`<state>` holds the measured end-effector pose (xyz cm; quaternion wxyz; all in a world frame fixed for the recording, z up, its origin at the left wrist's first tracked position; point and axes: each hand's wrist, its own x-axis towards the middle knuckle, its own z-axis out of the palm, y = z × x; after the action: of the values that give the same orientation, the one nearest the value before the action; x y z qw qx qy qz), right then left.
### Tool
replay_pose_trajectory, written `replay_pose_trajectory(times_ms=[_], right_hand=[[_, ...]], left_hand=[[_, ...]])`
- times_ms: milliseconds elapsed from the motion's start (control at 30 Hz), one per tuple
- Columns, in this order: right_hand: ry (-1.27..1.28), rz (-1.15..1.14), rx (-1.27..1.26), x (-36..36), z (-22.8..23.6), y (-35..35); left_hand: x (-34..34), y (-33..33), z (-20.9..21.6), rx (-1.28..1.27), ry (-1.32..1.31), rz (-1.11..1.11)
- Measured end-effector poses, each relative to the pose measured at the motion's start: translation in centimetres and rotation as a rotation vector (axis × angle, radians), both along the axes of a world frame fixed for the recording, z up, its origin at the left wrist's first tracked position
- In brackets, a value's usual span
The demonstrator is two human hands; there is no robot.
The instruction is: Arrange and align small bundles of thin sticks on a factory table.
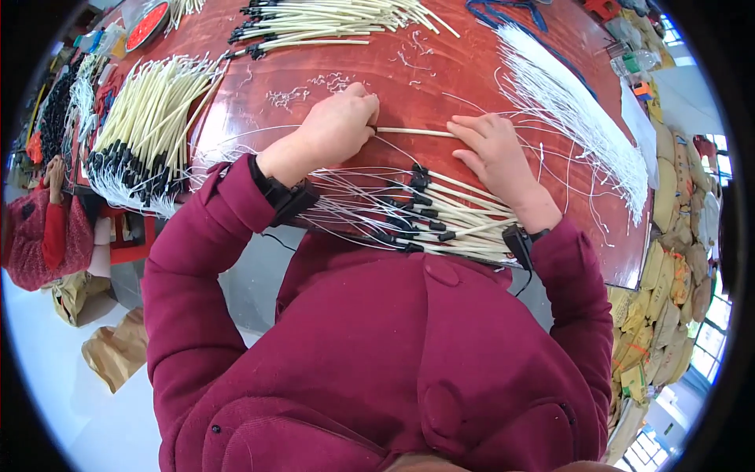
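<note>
two bare hands work over the reddish tabletop (pixel 464 82), with one pale stick (pixel 417 131) stretched between them. the left hand (pixel 344 119) is curled closed around the dark end of that stick, and a thin white strand trails out to the left from under it. the right hand (pixel 489 149) lies at the stick's other end, thumb parted from the fingers; i cannot tell whether it pinches the stick or only touches it. nearer the body, just below both hands, is a batch of black-ended sticks (pixel 468 206), their white strings (pixel 354 197) fanning out beneath the left wrist. just beyond the left hand are curled white scraps (pixel 334 82), and farther past it rests a long heap of pale sticks (pixel 330 23). well to the left of the left hand sits an upright-looking pile of similar sticks (pixel 153 110). to the right of the right hand spreads a large sheaf of white strands (pixel 578 114).
</note>
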<state>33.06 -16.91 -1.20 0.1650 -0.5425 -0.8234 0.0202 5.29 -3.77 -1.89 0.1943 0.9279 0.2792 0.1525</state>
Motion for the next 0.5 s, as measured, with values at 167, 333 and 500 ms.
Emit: replay_pose_trajectory(times_ms=[167,333,500], right_hand=[[0.009,0.016,0.032,-0.2,-0.2,0.6],[0.04,0.042,0.103,-0.1,0.1,0.4],[0.105,0.019,0.178,-0.3,1.7,-1.1]], left_hand=[[0.4,0.0,1.5,-0.241,-0.027,-0.017],[-0.1,-1.1,5.8,-1.106,-0.063,0.198],[-1.2,-2.2,6.5,-1.436,-0.304,0.166]])
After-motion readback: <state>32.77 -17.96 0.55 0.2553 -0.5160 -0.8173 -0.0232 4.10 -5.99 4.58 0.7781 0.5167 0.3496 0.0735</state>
